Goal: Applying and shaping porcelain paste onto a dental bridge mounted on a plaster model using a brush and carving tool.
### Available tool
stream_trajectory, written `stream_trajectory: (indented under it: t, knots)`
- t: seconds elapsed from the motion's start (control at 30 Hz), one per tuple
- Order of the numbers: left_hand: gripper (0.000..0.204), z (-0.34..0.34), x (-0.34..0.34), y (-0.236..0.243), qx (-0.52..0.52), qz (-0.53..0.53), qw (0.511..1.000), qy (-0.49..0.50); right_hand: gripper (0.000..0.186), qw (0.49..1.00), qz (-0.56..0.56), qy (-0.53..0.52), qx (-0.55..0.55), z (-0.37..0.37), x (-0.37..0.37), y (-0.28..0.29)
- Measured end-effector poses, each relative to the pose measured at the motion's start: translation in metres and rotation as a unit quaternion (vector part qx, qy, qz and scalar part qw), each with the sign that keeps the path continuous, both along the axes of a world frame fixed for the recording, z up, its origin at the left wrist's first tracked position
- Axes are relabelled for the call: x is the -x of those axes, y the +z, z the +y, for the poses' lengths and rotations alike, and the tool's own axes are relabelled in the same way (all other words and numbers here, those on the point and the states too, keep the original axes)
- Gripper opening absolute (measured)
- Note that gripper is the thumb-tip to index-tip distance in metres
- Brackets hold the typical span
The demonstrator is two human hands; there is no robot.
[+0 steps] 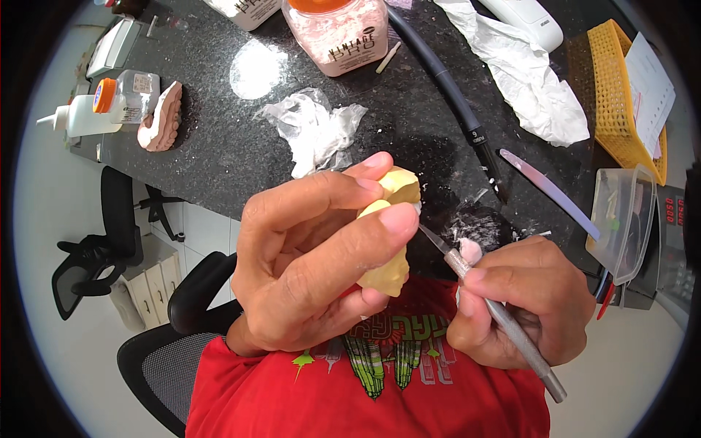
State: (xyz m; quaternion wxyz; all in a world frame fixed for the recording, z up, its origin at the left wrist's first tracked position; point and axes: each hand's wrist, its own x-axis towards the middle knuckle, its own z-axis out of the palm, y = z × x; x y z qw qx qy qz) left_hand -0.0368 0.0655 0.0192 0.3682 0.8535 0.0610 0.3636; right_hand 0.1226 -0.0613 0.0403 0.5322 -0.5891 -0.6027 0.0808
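Note:
My left hand is closed round a yellow dental cast, raised above the front edge of the table; thumb and fingers cover much of it. A craft knife with a knurled metal handle lies in my right hand, pinched between thumb and fingers. Its thin blade points up and left, with the tip at or very near the cast's right side; whether it touches I cannot tell. Just beyond the knife's collar shows a small pinkish-white lump. White shavings are scattered on the dark tabletop behind the blade.
Across the speckled black table are a crumpled clear plastic bag, a jar of pink powder, a pink dental cast, a large black brush, a purple nail file, white tissue, a clear box and a yellow basket.

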Motion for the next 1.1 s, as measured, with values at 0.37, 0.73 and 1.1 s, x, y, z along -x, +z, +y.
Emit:
stream_trajectory:
  t: [0.37,0.73,1.1]
  knots:
    - [0.066,-0.002,0.000,0.001,-0.011,0.010,1.000,0.014,0.019,1.000,-0.007,-0.012,-0.017,0.001,0.000,-0.002]
    - [0.050,-0.020,-0.012,0.001,0.071,-0.062,0.992,0.080,0.024,0.999,-0.003,-0.019,-0.047,-0.010,0.005,-0.002]
    - [0.059,-0.028,-0.010,0.001,-0.040,0.004,0.987,0.158,0.020,0.996,-0.065,-0.045,-0.030,-0.001,0.011,0.000]
